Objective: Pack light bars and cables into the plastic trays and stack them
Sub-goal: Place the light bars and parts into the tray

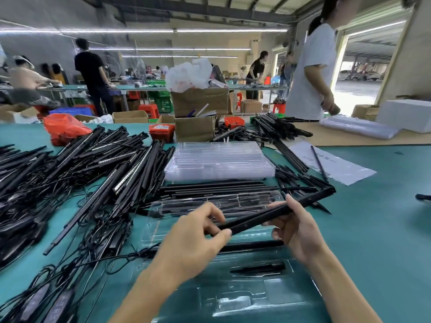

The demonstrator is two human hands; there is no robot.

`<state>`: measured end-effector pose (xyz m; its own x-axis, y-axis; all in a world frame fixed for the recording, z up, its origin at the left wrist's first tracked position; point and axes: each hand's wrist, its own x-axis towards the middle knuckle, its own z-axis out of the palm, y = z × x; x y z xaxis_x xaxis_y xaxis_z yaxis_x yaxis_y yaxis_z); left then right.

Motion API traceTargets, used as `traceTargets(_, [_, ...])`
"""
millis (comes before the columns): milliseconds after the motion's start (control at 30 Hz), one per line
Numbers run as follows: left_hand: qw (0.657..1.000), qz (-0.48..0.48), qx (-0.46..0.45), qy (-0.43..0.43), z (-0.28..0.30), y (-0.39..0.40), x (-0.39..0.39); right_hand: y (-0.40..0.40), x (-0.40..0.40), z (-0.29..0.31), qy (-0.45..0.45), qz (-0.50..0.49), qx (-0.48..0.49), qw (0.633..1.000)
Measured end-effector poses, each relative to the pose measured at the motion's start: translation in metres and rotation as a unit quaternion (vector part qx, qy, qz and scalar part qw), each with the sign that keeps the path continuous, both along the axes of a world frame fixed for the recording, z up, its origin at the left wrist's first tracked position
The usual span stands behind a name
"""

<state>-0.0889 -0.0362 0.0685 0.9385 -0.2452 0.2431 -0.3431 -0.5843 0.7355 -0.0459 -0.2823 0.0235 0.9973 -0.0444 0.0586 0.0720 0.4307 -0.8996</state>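
Most of the job looks still ahead: the teal surface (373, 229) carries a big heap of loose light bars (77, 164) and tangled cables (98, 236) spread across its left side, none of them packed. Beyond the work spot, near the middle of the surface, lies a stack of clear plastic trays (219, 160); they appear empty, though their glare makes it hard to be sure. Just in front of that stack a short row of bars (214, 188) lies sorted side by side, apparently ready to go in. Nearest the person sits the tray being filled (233, 287), with one bar (251, 244) already lying along its far channel and a short black piece (258, 268) in a pocket; several moulded pockets look vacant, so this tray is judged only partly filled and no finished stack can be picked out. Above it, the left hand (198, 241) pinches the near end of a light bar (275, 212) between thumb and fingertips, while the right hand (296, 229) has its fingers curled round the bar's middle, so both have a holding grip on it; the bar slants up to the right, held clear of the tray. A second clear tray (210, 206) lies beneath the hands, its contents blurred by reflections. The near tray's front edge is cut off, and the cables' ends are lost in the tangle.
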Motion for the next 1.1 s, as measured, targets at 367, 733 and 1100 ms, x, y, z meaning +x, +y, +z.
traceTargets(367, [0.968,0.061,0.207,0.126,0.006,0.112,0.009,-0.009,0.004,0.001,0.01,-0.062,0.103,0.993])
traceTargets(733, [0.934,-0.173,-0.184,0.253,0.047,0.111,-0.022,-0.008,0.002,0.001,0.017,-0.04,0.155,0.987])
traceTargets(1100, [0.927,0.045,0.223,0.297,0.0,0.189,-0.005,-0.014,0.003,0.002,0.009,-0.092,0.25,0.964])
